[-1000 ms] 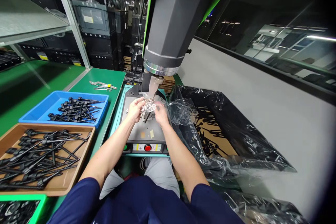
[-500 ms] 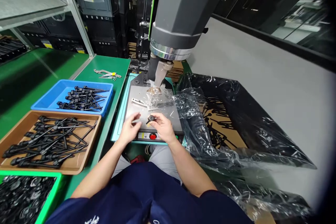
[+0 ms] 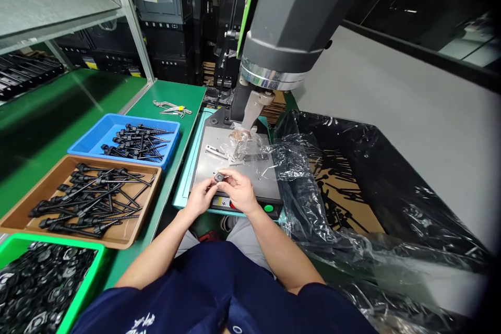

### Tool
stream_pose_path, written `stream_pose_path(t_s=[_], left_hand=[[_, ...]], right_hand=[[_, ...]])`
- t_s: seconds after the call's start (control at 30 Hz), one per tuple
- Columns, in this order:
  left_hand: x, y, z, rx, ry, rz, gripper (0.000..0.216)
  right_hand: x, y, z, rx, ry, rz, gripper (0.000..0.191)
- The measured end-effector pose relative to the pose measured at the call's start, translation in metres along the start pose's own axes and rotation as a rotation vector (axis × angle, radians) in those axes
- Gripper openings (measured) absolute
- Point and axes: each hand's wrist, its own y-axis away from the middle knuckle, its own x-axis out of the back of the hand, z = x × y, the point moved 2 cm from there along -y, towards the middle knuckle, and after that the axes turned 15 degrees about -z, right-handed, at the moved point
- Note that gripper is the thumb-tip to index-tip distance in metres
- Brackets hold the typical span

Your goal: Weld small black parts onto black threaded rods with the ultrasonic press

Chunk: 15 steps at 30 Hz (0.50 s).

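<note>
Right hand pinches black knob over near edge of metal plate. Left hand half-curled, fingertips at the knob (gripping or only touching, cannot tell).

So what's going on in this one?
A person's left hand and right hand hold a small black part between them, over the near edge of a metal plate. A large grey machine head stands above the plate, with crumpled clear plastic beneath and beside it. To the person's left, a blue tray and a brown tray hold long black pieces.
</note>
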Motion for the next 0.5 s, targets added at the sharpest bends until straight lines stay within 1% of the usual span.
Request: stream_pose_path(t_s=[0.07,0.1,0.17,0.23,0.33,0.37,0.4,0.43,0.47,0.5], left_hand=[[-0.003,0.002,-0.003,-0.002,0.087,0.005,0.024],[-0.002,0.002,-0.004,0.001,0.153,0.03,0.026],[0.008,0.0,-0.007,0.023,0.302,0.148,0.031],[0.03,-0.006,-0.008,0.028,0.432,0.34,0.035],[0.079,-0.016,-0.007,-0.026,0.582,0.678,0.036],[0.094,-0.019,-0.006,-0.04,0.629,0.77,0.034],[0.106,-0.022,-0.005,-0.038,0.681,0.835,0.032],[0.114,-0.024,-0.004,-0.02,0.732,0.864,0.03],[0.117,-0.025,-0.002,0.011,0.78,0.853,0.03],[0.116,-0.024,0.0,0.047,0.818,0.811,0.031]], right_hand=[[0.003,-0.001,-0.002,0.007,-0.006,0.027,0.042],[0.006,0.0,-0.003,0.016,-0.005,0.051,0.045],[0.016,0.006,-0.008,0.032,-0.004,0.114,0.047],[0.028,0.017,-0.011,0.018,0.008,0.183,0.043],[0.048,0.039,-0.012,-0.042,0.054,0.283,0.038],[0.054,0.048,-0.012,-0.066,0.069,0.311,0.038],[0.06,0.059,-0.012,-0.095,0.083,0.337,0.038],[0.066,0.071,-0.013,-0.131,0.096,0.364,0.04],[0.073,0.085,-0.015,-0.17,0.114,0.399,0.041],[0.08,0.101,-0.019,-0.213,0.138,0.446,0.043]])
